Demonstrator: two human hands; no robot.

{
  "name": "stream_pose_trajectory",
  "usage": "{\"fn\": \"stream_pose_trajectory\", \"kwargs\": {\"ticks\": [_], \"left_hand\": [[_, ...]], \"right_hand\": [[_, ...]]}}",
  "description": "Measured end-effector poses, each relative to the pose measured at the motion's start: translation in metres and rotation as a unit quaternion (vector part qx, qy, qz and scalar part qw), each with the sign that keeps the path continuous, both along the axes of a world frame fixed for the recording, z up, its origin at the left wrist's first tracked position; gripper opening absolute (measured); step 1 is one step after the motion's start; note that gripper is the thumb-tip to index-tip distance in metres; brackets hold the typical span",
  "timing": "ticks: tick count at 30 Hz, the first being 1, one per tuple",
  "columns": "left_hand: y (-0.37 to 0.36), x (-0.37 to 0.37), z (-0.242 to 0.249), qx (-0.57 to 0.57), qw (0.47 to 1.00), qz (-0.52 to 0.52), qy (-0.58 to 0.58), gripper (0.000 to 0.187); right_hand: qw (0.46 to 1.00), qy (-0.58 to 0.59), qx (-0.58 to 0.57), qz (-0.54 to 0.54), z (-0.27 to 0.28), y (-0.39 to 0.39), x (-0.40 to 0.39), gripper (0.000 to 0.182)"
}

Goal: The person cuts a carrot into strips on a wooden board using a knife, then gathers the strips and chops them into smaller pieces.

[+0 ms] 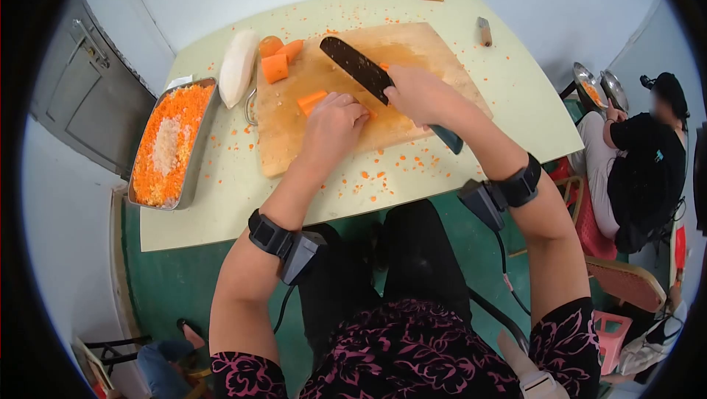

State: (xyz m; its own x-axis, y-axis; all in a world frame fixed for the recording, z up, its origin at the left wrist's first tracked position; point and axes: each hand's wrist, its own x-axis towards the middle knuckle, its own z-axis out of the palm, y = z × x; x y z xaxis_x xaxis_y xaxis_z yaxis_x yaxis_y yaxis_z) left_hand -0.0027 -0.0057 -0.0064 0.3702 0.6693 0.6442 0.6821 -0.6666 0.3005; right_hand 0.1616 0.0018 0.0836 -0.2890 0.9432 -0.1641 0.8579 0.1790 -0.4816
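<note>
Orange carrot (pixel 310 102) is clamped under the left hand's (pixel 333 130) bunched fingers; the right hand's (pixel 421 97) fingers wrap the knife's (pixel 355 66) handle. Cutting seems in hand; a safe stroke calls for tucked fingertips. Beneath lies the wooden board (pixel 283 148), on the desk (pixel 515 104) beside a white radish (pixel 238 67).

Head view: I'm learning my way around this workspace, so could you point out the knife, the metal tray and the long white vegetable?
Knife (pixel 357 66): head view, on the dark blade.
Metal tray (pixel 197 156): head view, on its right side wall.
Long white vegetable (pixel 237 67): head view, mid-body.
</note>
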Motion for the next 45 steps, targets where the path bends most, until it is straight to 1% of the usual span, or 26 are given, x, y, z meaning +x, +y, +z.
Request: {"fn": "stream_pose_trajectory", "kwargs": {"ticks": [4,6,9,11,12,15,16,18,19,21,22,24,27,30,33,36,40,45], "left_hand": [[-0.001,0.003,0.000,0.007,1.000,-0.003,-0.014,0.008],[-0.001,0.002,0.000,0.000,1.000,0.001,-0.002,0.009],[-0.003,0.003,0.002,0.017,1.000,-0.004,-0.005,0.007],[-0.004,0.003,0.004,0.026,1.000,-0.006,-0.006,0.005],[-0.005,0.003,0.004,0.026,1.000,-0.004,-0.004,0.005],[-0.005,0.003,0.006,0.016,1.000,-0.009,-0.001,0.008],[-0.006,0.003,0.007,0.011,1.000,-0.011,-0.002,0.010],[-0.006,0.004,0.008,0.010,1.000,0.001,-0.002,0.006],[-0.007,0.004,0.008,0.010,1.000,0.006,0.000,0.005],[-0.006,0.004,0.005,0.021,1.000,0.003,-0.005,0.005],[-0.005,0.004,0.004,0.030,1.000,0.002,-0.008,0.005],[-0.002,0.002,0.001,0.009,1.000,0.004,0.005,0.007],[-0.001,0.000,-0.001,-0.003,1.000,0.004,0.014,0.009],[-0.001,0.001,0.001,0.000,1.000,-0.001,0.005,0.009],[-0.002,0.001,0.001,-0.003,1.000,-0.001,0.003,0.010],[-0.002,0.002,0.001,0.018,1.000,-0.007,-0.010,0.007],[-0.003,0.002,0.002,0.031,0.999,-0.020,-0.021,0.006],[-0.005,0.002,0.004,0.010,1.000,-0.007,-0.007,0.008]], "right_hand": [[0.991,-0.040,0.110,0.060,-0.011,-0.024,0.011,0.020],[0.979,-0.069,0.170,0.085,-0.021,-0.031,0.011,0.018],[0.987,-0.068,0.128,0.065,-0.015,-0.045,0.007,0.016],[0.984,-0.093,0.133,0.069,-0.013,-0.049,0.006,0.011],[0.983,-0.106,0.136,0.071,-0.012,-0.050,0.005,0.012],[0.986,-0.097,0.115,0.071,-0.011,-0.050,0.001,0.011],[0.985,-0.092,0.124,0.073,-0.013,-0.046,-0.001,0.011],[0.984,-0.081,0.139,0.076,-0.018,-0.034,-0.007,0.012],[0.987,-0.065,0.126,0.070,-0.019,-0.029,-0.011,0.012],[0.992,-0.034,0.107,0.058,-0.015,-0.019,-0.017,0.019],[0.997,-0.026,0.066,0.035,-0.010,-0.014,-0.018,0.020],[1.000,-0.011,-0.016,-0.010,-0.002,-0.005,-0.019,0.022],[1.000,0.002,0.006,-0.011,-0.005,-0.003,-0.010,0.023],[1.000,-0.011,0.015,-0.003,0.002,-0.026,-0.005,0.022],[0.981,-0.073,0.167,0.065,-0.021,-0.032,0.001,0.021],[0.987,-0.066,0.137,0.053,-0.015,-0.045,0.000,0.021],[0.986,-0.066,0.138,0.058,-0.013,-0.047,0.001,0.020],[0.983,-0.072,0.149,0.078,-0.015,-0.046,0.002,0.018]]}}
